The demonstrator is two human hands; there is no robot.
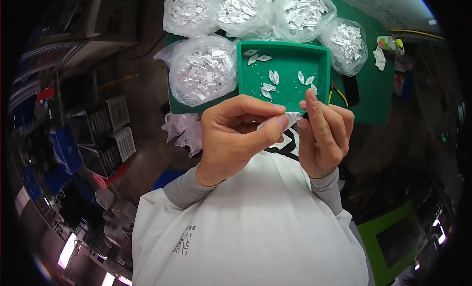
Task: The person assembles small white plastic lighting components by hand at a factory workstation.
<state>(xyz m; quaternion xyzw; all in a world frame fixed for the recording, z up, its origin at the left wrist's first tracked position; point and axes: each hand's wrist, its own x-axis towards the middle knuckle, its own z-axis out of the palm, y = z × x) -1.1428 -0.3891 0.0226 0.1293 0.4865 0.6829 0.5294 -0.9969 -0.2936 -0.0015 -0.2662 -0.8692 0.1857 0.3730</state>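
My left hand pinches a small white plastic piece between thumb and forefinger, above the near edge of a green tray. Close against the piece's right end is my right hand, its thumb and fingers closed around a small dark tip. What that dark thing is I cannot make out, since the fingers hide most of it. Several white diamond-shaped pieces lie loose in the tray, with tiny white bits scattered among them.
Clear plastic bags full of white parts stand left of and behind the tray; another bag is at its right. Yellow-handled pliers, a black flat object and crumpled white tissue lie on the green table. Crates stand at left.
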